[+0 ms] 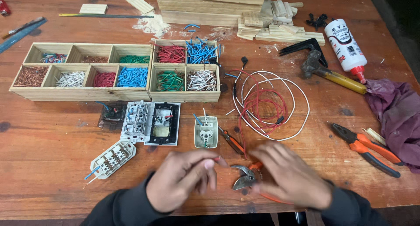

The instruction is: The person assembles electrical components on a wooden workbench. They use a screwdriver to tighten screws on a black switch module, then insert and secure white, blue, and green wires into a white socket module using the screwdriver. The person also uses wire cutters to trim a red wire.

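Seen from above: a worn reddish-brown wooden table (52,147) laid out for small electrical work. Near the bottom edge, two hands, both blurred.

Left hand (181,178) curled, thumb and fingertips pressed together on what looks like a short piece of red wire (216,158), tip poking toward the right; held this way, seemingly, to keep the end steady and exposed.

Right hand (291,173) spread flat, palm down, over the orange handles of a metal-jawed cutting tool (245,177); curved blades sticking out to the left, close to the wire's tip but apart from it. Whether the fingers actually grip the handles: cannot tell, given the blur.

Just beyond the hands, a small white plastic socket module (205,132) with loose wire stubs, within easy reach. Left of it, a white and black switch plate assembly (151,123) and a beige terminal block (113,158).

Further back, two pale wooden divided trays (118,70) with cut wire bits sorted by colour: red, blue, green, white, copper.

Right of centre, a loose coil of red and white wire (267,105). Far right, orange-handled pliers (367,149), a hammer with a yellow handle (332,72), a white glue bottle with a red nozzle (348,46), a purple cloth (396,114).
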